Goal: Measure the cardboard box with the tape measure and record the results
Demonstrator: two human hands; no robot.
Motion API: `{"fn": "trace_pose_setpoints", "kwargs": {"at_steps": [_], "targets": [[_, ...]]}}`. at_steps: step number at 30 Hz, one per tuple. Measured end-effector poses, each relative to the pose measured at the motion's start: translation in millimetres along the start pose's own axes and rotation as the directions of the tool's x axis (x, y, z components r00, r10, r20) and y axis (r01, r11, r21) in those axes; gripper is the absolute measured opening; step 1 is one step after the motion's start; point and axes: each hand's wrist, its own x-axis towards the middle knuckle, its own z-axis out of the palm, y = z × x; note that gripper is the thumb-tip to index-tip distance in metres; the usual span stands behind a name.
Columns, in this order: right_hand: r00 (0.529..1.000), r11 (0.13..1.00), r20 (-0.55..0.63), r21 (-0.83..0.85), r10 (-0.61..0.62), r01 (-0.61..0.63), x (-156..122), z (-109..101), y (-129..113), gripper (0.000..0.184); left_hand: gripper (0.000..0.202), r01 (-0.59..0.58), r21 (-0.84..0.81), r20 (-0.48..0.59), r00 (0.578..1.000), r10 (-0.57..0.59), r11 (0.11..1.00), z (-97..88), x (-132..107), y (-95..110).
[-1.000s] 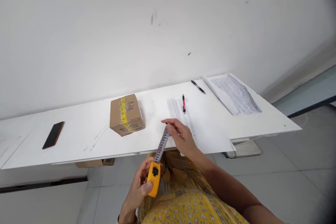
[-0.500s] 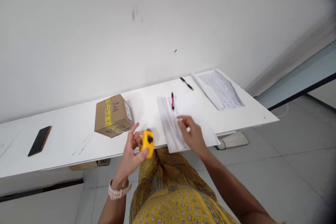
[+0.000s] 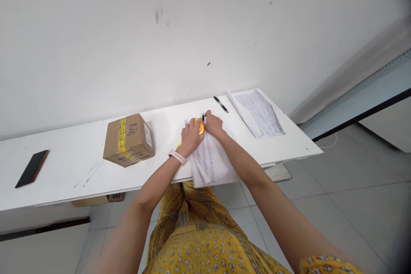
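Note:
My left hand is wrapped round a yellow tape measure, palm down over the upper part of a printed sheet. Close beside it, my right hand has its fingers closed on a pen. Only the dark end of that pen shows; the fingers hide its red barrel. The two hands nearly touch. Lines of small print run down the sheet, whose near end hangs over the table's front edge.
A taped cardboard box stands left of my hands on the white table. Farther left lies a dark phone. Behind my right hand are a black pen and a densely marked sheet. A wall rises along the back.
My left hand has carried the tape measure forward and right onto the sheet. My right hand has moved forward and closed on the red pen. The view has shifted slightly right.

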Motion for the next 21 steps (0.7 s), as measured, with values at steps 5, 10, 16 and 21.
{"fn": "trace_pose_setpoints", "kwargs": {"at_steps": [5,10,16,21], "targets": [[0.998,0.995,0.031,0.088,-0.056,0.053,5,-6,11,0.024,0.058,-0.048,0.022,0.055,0.997,0.046,0.999,17.5,-10,-41],[0.996,0.665,0.032,0.746,-0.088,0.035,5,-31,26,0.042,0.077,-0.112,0.066,0.119,0.988,0.104,0.991,10.1,-3,-58],[0.992,0.421,-0.026,0.904,-0.121,0.075,-5,-41,30,0.040,0.087,-0.398,0.192,0.209,0.909,0.359,0.897,11.2,2,-18],[0.996,0.528,-0.079,0.845,-0.044,0.090,-4,-23,31,0.035,0.082,-0.448,0.050,0.259,0.869,0.422,0.893,41.2,-9,15]]}}
